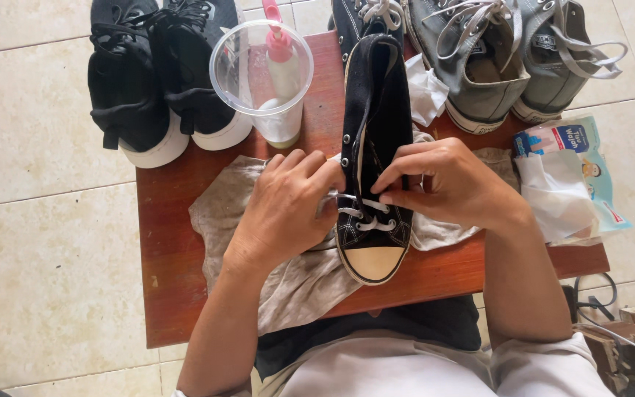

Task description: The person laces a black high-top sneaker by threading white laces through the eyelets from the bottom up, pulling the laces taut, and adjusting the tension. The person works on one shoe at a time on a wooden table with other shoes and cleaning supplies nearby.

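A black canvas sneaker (376,132) with a cream toe cap lies toe toward me on a grey cloth (288,279) on a small red-brown wooden table (178,294). White lace (365,217) runs through its lowest eyelets. My left hand (284,209) grips the shoe's left side and pinches the lace there. My right hand (442,184) rests on the right side, fingertips pinching the lace near the eyelets.
A clear plastic cup (262,73) holding a pink-capped bottle stands at the table's back. Two black shoes (152,81) sit on the tiled floor at left, grey sneakers (508,59) at back right, another black sneaker (358,18) behind. A tissue pack (571,180) lies at right.
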